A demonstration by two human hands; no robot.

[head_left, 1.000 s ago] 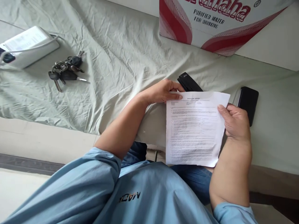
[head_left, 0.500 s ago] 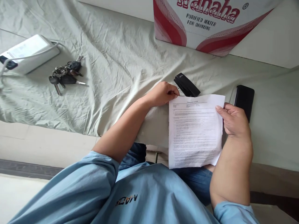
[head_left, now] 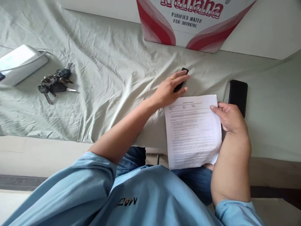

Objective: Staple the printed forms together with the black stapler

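Right hand (head_left: 229, 117) pinches the right edge of a printed sheet (head_left: 192, 131), thumb on top, fingers behind it; the sheet hangs over the near edge of the desk (head_left: 270, 125), top part on the cloth, bottom part over the lap. Left hand (head_left: 170, 89) is off the paper, fingers loosely spread and laid over a black stapler (head_left: 182, 80) just beyond the sheet's top-left corner; grip closure not clear, only touching seen. Black phone (head_left: 238, 95) lies just right of the sheet. Bunch of keys (head_left: 54, 86) and a white device (head_left: 20, 62) sit far left on the wrinkled grey-green cloth (head_left: 113, 62). Water carton (head_left: 192, 22) stands at the back.
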